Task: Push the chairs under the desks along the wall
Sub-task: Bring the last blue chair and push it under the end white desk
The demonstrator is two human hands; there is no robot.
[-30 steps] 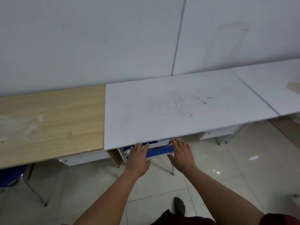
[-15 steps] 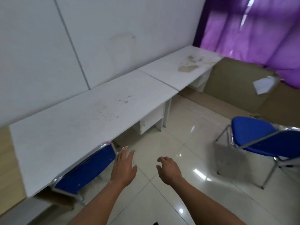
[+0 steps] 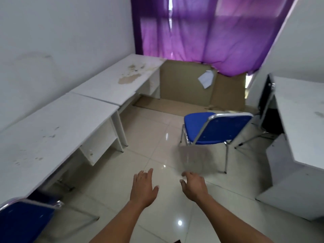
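Note:
A blue chair (image 3: pixel 219 128) with a chrome frame stands free on the tiled floor, out from the desks, its backrest toward me. Two white desks run along the left wall: a near desk (image 3: pixel 43 137) and a stained far desk (image 3: pixel 122 79). At the bottom left another blue chair (image 3: pixel 24 220) sits tucked against the near desk's front edge. My left hand (image 3: pixel 142 188) and my right hand (image 3: pixel 193 186) hover over the floor, fingers spread, holding nothing, well short of the free chair.
A third white desk (image 3: pixel 301 120) stands on the right, with a black chair (image 3: pixel 266 97) behind it. Brown cardboard sheets (image 3: pixel 185 81) lean under a purple curtain (image 3: pixel 210 32) at the far end. Glossy floor tiles (image 3: pixel 149 130) lie between the desk rows.
My hands have come off the backrest of the chair at the near desk. The view has swung right, from facing the wall to looking down the room at the free blue chair.

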